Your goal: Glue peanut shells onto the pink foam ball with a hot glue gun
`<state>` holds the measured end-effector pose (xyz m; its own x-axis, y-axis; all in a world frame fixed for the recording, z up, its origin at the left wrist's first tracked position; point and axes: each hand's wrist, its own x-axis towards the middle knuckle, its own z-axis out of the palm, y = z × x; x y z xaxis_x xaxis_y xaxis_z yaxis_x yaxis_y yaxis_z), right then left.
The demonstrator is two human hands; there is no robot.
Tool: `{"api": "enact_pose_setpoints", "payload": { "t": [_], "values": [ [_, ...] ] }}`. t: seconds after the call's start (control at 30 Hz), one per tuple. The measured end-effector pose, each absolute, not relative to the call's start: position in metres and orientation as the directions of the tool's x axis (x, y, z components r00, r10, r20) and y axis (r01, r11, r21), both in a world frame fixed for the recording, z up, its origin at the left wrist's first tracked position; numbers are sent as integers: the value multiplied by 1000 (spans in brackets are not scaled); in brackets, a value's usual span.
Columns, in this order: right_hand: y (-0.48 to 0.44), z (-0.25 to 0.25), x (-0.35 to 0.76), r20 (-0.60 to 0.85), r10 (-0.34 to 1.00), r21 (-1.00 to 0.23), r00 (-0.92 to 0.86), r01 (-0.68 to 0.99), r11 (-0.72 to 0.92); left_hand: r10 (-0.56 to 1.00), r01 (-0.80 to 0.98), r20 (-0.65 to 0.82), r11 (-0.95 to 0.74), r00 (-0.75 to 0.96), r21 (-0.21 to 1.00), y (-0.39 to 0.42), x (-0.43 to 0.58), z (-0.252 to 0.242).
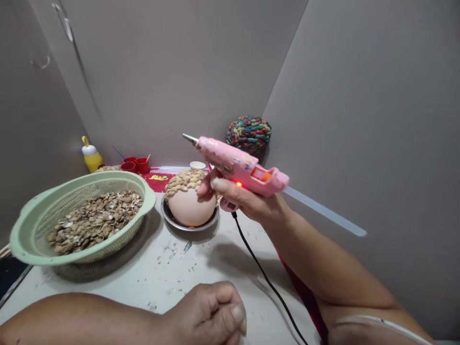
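Note:
My right hand [244, 194] is wrapped round a pink hot glue gun [230, 160], raised above the table. Its metal nozzle points up to the left, a red light glows on it, and a long translucent glue stick [325, 211] sticks out of the back. Behind my right fingers, a smooth pale pink ball [192, 207] sits in a shallow metal bowl [179, 225]; small tan shell-like pieces [185, 180] cover its top. My left hand [212, 314] rests at the table's near edge, curled into a fist, with no object showing in it.
At left stands a green strainer basket [30, 247] of brownish shells [98, 220]. Behind are red cups [143, 165], a yellow bottle [92, 158], a white cup [197, 166] and a multicoloured braided ball [249, 134]. The gun's black cord [264, 275] crosses the white table [168, 278]. Grey walls enclose it.

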<state>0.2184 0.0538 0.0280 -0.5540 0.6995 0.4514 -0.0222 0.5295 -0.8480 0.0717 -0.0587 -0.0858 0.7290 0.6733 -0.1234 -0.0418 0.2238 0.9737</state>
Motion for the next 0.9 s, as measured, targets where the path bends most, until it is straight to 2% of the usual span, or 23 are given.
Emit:
{"api": "enact_pose_setpoints", "payload": {
  "t": [0.13,0.17,0.23,0.37,0.47,0.57,0.67,0.73,0.83,0.9],
  "values": [
    [25,17,218,380,609,-848,-696,1,531,684,-71,-26,113,729,991,-66,65,-73],
    [20,11,219,365,549,-825,-752,12,564,688,-77,-2,84,726,994,-67,64,-69],
    [13,-4,223,368,521,-783,-770,46,620,690,-101,38,50,723,994,-67,60,-59],
    [13,-29,227,331,612,-812,-719,113,572,720,-103,87,-21,688,994,-67,45,-33],
    [17,-44,226,277,670,-869,-688,118,481,802,61,67,-128,594,990,-67,23,-12],
    [20,-64,221,235,718,-911,-655,110,398,898,203,183,-282,401,938,-60,-9,5],
    [19,-87,216,168,735,-940,-657,117,320,975,403,169,-213,142,890,-40,-49,17],
    [17,-99,213,178,705,-937,-687,101,335,985,544,166,-118,-40,831,-19,-81,23],
    [16,-107,211,249,638,-914,-729,41,403,990,658,55,44,-129,752,18,-130,23],
    [15,-107,210,253,635,-906,-730,53,421,987,775,-71,156,-143,612,41,-156,17]
  ]
}}
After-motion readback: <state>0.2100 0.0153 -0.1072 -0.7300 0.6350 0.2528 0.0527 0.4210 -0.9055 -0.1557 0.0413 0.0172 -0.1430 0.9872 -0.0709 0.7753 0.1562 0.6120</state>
